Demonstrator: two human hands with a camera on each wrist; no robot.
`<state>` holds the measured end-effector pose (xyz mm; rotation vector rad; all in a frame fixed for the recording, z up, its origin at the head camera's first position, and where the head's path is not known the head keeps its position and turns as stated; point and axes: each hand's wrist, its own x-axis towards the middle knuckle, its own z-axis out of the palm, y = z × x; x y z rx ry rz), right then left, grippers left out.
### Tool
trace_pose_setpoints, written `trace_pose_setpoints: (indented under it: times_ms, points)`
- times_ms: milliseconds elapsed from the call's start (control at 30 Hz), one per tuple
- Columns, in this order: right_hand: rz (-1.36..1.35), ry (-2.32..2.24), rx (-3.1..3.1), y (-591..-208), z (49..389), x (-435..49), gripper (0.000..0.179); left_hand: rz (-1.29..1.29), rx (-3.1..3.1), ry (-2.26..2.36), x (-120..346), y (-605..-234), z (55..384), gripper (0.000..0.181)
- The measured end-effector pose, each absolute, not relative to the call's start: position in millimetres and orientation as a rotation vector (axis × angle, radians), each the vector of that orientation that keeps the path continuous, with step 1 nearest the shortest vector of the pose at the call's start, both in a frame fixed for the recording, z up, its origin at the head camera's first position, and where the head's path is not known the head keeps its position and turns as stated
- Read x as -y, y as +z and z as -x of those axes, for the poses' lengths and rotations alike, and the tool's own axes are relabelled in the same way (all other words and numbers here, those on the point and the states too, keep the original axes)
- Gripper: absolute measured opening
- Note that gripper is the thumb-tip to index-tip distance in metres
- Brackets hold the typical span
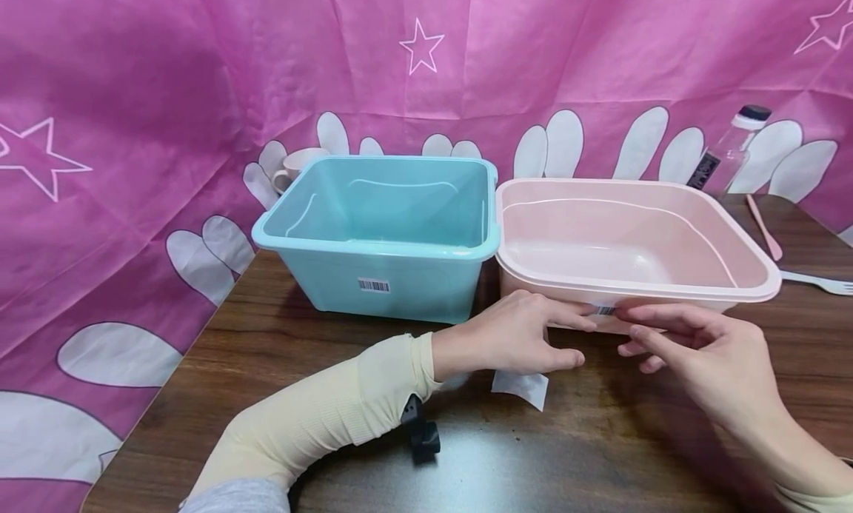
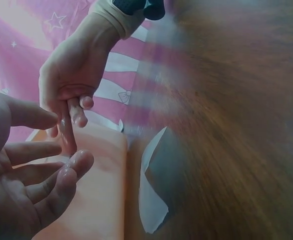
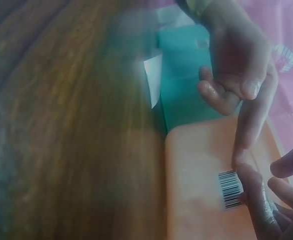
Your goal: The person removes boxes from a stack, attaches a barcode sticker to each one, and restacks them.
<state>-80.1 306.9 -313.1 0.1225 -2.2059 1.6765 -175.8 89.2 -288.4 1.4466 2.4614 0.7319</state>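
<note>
A pink plastic tub (image 1: 533, 280) stands at centre right with a barcode label (image 3: 230, 190) on its front wall. My left hand (image 1: 516, 332) reaches across, its extended fingers at the label's left side. From the right my right hand (image 1: 716, 357) meets it, index fingertip at the label's other side. In the right wrist view both index fingertips come together along the label's edge. The remaining fingers of each hand are loosely bent. Below my left hand a small piece of white paper (image 1: 523, 387) lies on the table.
A teal tub (image 1: 393, 298) with a barcode stands left of the pink one, a cup (image 1: 303, 158) behind it. At the right are a clear bottle with a black cap (image 1: 733, 150), a pink utensil (image 1: 763, 228) and a white fork (image 1: 820, 281) on the wooden table (image 1: 566, 461).
</note>
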Motion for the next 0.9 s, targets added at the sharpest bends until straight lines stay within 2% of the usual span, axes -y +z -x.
trace_pose_setpoints:
  times_ms: [300, 567, 667, 767, 900]
  points:
    - [-0.052, 1.272, 2.463, -298.5, 66.9, -306.7, 0.017, -1.429, -2.433, 0.756, -66.9, -277.4, 173.4, 0.036]
    - [-0.155, 1.093, 2.550, -280.5, 64.5, -300.0, 0.012, -1.442, -2.371, 0.657, -37.2, -257.5, 164.0, 0.037]
    - [-0.225, 0.983, 2.601, -268.5, 66.9, -299.8, 0.016, -1.472, -2.370, 0.599, -26.1, -248.2, 161.8, 0.039]
    - [-0.307, 0.894, 2.654, -266.8, 76.3, -317.1, 0.019, -1.477, -2.371, 0.597, -15.6, -238.4, 160.5, 0.040]
    - [-0.391, 0.796, 2.719, -297.6, 104.2, -380.4, 0.023, -1.481, -2.384, 0.663, -3.4, -224.4, 159.9, 0.040]
